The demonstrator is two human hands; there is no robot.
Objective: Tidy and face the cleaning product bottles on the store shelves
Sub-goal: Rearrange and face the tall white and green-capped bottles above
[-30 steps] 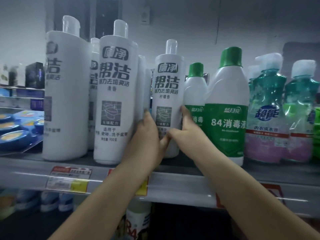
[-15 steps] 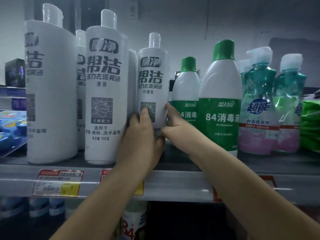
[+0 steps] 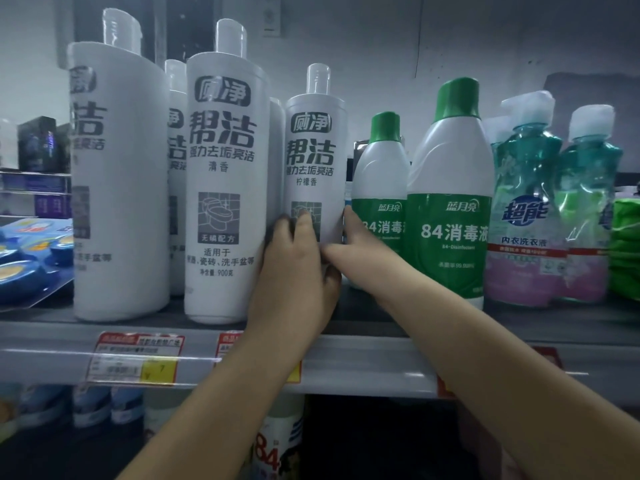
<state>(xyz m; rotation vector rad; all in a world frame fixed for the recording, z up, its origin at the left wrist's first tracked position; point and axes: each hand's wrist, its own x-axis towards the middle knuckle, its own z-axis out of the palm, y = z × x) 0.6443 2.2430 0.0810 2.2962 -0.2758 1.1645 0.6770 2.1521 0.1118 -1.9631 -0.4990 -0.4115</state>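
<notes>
A slim white toilet-cleaner bottle (image 3: 313, 157) with a clear cap stands on the shelf (image 3: 381, 362), its label facing me. My left hand (image 3: 294, 268) wraps its lower left side and my right hand (image 3: 360, 247) presses its lower right side, so both hold it. To its left stand a taller white bottle (image 3: 225, 181) of the same brand and a wide white bottle (image 3: 117, 181) turned partly away. On the right are two green-capped 84 disinfectant bottles (image 3: 381, 188) (image 3: 450, 202) and two teal laundry-liquid bottles (image 3: 526, 209) (image 3: 588, 209).
More white bottles stand behind the front row. Blue packaged goods (image 3: 27, 258) lie at the left end, green packs (image 3: 623, 247) at the right edge. Price tags (image 3: 135, 358) hang on the shelf lip. A lower shelf holds further bottles (image 3: 277, 441).
Both hands have kept their grip on the slim white bottle, which sits slightly further back and left than a second ago. The view has shifted a little to the right.
</notes>
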